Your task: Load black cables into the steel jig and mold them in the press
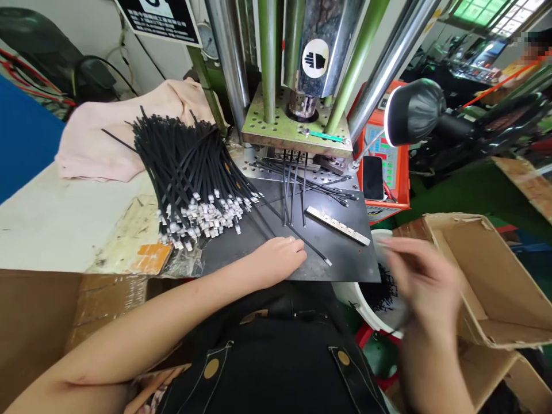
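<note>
My left hand (278, 259) rests on the black work plate (345, 259), fingers curled over a black cable (314, 250) that ends in a small metal tip. My right hand (420, 282) hovers over a white bucket (366, 310) to the right, smeared by motion; its fingers cannot be read. A big bundle of black cables with white-metal plug ends (194, 184) lies on the plate's left. Several cables (293, 184) run into the press mould (297, 129). A metal strip (338, 225) lies on the plate.
An open cardboard box (487, 276) stands at the right, another box (38, 310) at the left. A pink cloth (112, 132) lies behind the bundle. A black lamp (414, 112) and an orange control panel (388, 167) sit right of the press columns.
</note>
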`<state>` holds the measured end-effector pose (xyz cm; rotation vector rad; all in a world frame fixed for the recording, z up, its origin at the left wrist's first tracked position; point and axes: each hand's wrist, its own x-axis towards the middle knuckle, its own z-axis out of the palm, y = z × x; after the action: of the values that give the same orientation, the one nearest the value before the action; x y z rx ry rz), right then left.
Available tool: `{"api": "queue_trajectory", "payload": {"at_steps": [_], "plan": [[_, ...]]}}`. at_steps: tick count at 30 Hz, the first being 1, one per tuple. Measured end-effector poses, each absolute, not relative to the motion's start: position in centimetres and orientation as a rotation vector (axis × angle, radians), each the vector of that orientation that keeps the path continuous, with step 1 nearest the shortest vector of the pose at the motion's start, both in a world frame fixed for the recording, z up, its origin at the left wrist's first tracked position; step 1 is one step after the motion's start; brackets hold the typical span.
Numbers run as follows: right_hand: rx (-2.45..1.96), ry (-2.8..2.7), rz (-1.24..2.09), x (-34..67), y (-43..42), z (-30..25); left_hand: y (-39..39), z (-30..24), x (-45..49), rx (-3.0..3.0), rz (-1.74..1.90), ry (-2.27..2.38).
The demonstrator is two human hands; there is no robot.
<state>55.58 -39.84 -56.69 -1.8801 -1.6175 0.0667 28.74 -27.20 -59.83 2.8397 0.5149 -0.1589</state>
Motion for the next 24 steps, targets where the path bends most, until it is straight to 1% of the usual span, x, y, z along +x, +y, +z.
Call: {"api": "queue_trajectory", "payload": {"at_steps": [3, 5, 7, 10, 13, 15, 17, 19, 22, 24], "plan": [[-1.768, -1.611, 0.261, 54.6, -34.6, -60.3, -27.9, -58.7, 28.3, 2.952, -0.137, 0.475], [-1.792, -1.574, 0.352, 54.9, -32.3, -61.8, -28.8, -57.4, 26.5, 2.960, 0.007, 0.501], [-1.830, -1.600, 0.378, 55.1, -31.3, -62.1, -29.8, -56.2, 23.4, 2.925, 0.219, 0.621], [-1.949, -1.824, 0.251, 54.3, -31.4, -61.2, -31.3, -55.4, 17.8, 2.864, 0.453, 0.951], [-2.139, -2.049, 0.069, 53.2, -31.6, -60.0, -32.4, -56.2, 14.2, 2.809, 0.515, 1.175], [-2.153, -2.113, 0.035, 53.0, -32.0, -59.5, -33.1, -57.2, 13.4, 2.787, 0.476, 1.209], [-2.067, -2.091, 0.070, 53.2, -32.8, -59.3, -33.9, -58.5, 13.2, 2.774, 0.366, 1.268], [-1.970, -2.049, 0.232, 52.9, -33.9, -59.4, -34.8, -59.5, 13.0, 2.739, 0.177, 1.366], [-1.937, -2.016, 0.574, 51.0, -35.2, -60.0, -35.6, -59.9, 11.3, 2.643, -0.125, 1.439], [-1.995, -2.047, 0.650, 49.6, -35.8, -60.5, -35.4, -59.1, 9.6, 2.578, -0.257, 1.451]]}}
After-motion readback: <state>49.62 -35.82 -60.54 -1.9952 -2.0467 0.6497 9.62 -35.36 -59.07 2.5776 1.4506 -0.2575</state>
